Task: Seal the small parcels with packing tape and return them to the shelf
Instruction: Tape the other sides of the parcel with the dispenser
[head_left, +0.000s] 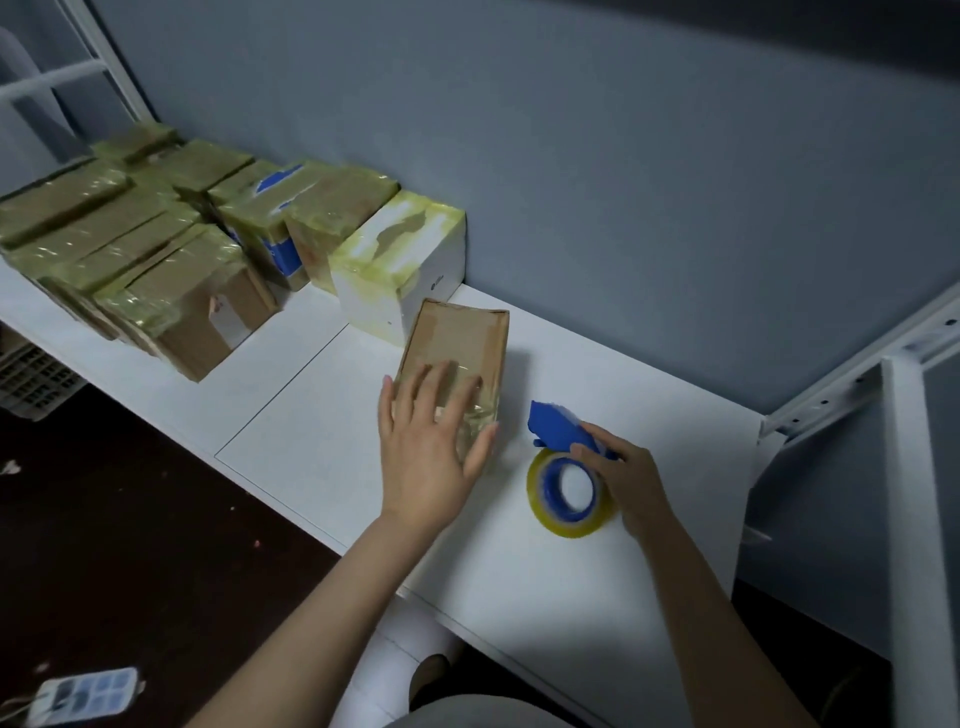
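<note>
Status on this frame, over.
Left hand flat on brown parcel. Right hand grips tape dispenser. White box close beside parcel's far corner.

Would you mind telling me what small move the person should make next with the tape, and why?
Probably lift the tape dispenser toward the brown box. The right hand grips its blue handle while it lies on the white surface, and the left hand presses flat on the box, whose far end looks bare of tape.
</note>
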